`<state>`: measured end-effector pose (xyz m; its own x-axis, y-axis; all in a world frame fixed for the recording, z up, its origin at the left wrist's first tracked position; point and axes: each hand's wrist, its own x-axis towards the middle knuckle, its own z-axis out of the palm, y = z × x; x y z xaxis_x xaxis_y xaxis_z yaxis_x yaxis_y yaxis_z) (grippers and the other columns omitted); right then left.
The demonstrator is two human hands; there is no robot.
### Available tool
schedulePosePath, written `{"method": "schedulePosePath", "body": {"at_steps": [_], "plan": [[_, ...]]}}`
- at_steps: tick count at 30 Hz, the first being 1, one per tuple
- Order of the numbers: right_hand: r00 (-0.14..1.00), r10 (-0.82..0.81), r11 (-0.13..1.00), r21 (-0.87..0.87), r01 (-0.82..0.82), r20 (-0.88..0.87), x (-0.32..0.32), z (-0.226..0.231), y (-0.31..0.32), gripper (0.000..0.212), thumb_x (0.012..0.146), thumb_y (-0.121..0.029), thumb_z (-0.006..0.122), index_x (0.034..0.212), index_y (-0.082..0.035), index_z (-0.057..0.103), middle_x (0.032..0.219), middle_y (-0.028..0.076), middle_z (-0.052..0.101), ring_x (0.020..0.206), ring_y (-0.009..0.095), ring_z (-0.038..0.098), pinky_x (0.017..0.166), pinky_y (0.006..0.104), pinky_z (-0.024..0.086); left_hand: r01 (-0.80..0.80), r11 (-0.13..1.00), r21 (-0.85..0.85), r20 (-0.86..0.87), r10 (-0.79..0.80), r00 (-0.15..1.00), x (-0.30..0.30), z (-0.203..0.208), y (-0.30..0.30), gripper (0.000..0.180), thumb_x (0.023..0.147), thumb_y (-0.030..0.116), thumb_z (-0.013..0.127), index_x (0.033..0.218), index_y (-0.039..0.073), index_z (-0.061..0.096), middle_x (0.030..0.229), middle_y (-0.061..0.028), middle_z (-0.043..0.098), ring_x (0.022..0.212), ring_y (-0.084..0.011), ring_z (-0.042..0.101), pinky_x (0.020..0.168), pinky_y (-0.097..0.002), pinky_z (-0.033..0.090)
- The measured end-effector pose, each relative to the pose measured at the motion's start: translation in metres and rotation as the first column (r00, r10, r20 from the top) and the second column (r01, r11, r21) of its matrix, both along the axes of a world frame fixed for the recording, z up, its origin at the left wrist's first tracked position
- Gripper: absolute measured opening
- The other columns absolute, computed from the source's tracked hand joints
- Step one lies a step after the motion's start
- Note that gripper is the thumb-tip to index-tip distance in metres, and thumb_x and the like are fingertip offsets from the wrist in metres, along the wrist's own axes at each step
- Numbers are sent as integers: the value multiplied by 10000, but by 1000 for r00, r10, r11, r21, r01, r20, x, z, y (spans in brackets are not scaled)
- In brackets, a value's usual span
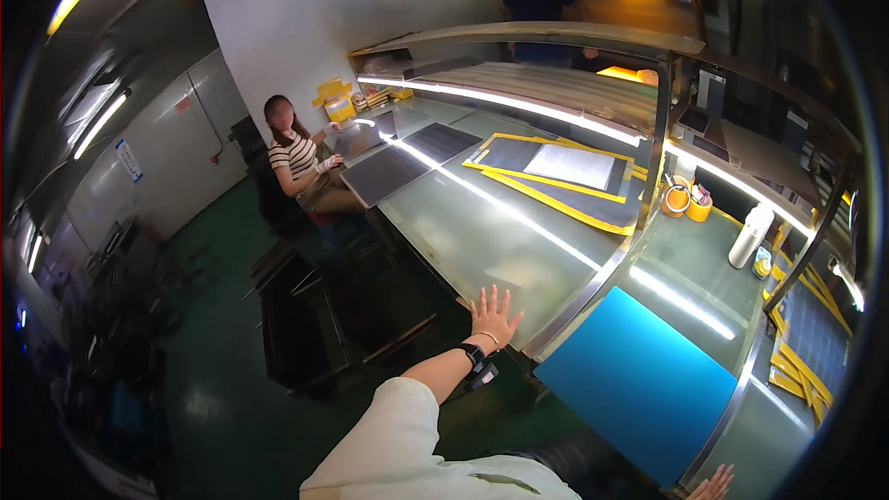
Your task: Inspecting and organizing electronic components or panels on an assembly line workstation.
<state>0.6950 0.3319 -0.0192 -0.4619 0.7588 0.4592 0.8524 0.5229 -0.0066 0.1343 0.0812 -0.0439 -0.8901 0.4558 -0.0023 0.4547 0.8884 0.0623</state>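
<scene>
Head view: the fingers of my left hand (493, 319) are open and fanned out at the near corner of a pale green, glass-topped table (444, 222), gripping nothing; whether the palm presses on it I cannot tell. A black wristwatch (473, 355) circles that wrist. My right hand (711, 484), partly cut off at the lower edge, shows straight, parted fingers with nothing visible in them. Between my hands lies a smooth, bright blue rectangular sheet (644, 380), just beside both. Beyond it stand orange-yellow tape rolls (676, 201) and a white cylindrical bottle (751, 236). Farther up the table, a white paper sheet (572, 168) lies on dark, yellow-edged flat frames (505, 153), and a seated person in a striped top (293, 159) is beside a dark rectangular panel (384, 176).
</scene>
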Motion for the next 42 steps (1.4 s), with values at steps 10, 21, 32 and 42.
{"method": "schedulePosePath", "body": {"at_steps": [10, 21, 32, 42], "plan": [[999, 37, 997, 73, -35, -23, 0, -4, 0, 385, 943, -262, 412, 1291, -127, 505, 1354, 120, 460, 1215, 343, 448, 996, 472, 324, 14, 1000, 26, -31, -13, 999, 3, -5, -5, 697, 913, 554, 283, 1462, 149, 141, 1514, -159, 63, 1387, -382, 28, 1086, -563, 63], [999, 28, 997, 66, -26, -16, -2, -5, 3, 389, 947, -271, 408, 1298, -128, 496, 1356, 123, 458, 1218, 346, 446, 993, 486, 325, 21, 1000, 12, -50, -20, 999, 0, -5, -4, 708, 909, 556, 294, 1464, 148, 129, 1513, -166, 60, 1384, -391, 35, 1083, -566, 69], [999, 25, 998, 54, -23, -38, 2, -8, 5, 395, 946, -276, 403, 1304, -135, 492, 1363, 118, 452, 1237, 339, 428, 997, 491, 317, 15, 999, 39, -39, -14, 999, 3, -6, -4, 703, 906, 559, 296, 1460, 150, 154, 1514, -162, 66, 1386, -388, 19, 1085, -566, 51], [999, 44, 999, -7, -44, 0, -4, -8, 4, 410, 945, -270, 407, 1326, -126, 458, 1377, 141, 426, 1253, 353, 400, 998, 495, 310, 8, 999, 47, -68, -5, 998, -1, -3, -14, 687, 912, 549, 305, 1453, 142, 184, 1507, -169, 97, 1379, -396, 60, 1080, -573, 86]]}}
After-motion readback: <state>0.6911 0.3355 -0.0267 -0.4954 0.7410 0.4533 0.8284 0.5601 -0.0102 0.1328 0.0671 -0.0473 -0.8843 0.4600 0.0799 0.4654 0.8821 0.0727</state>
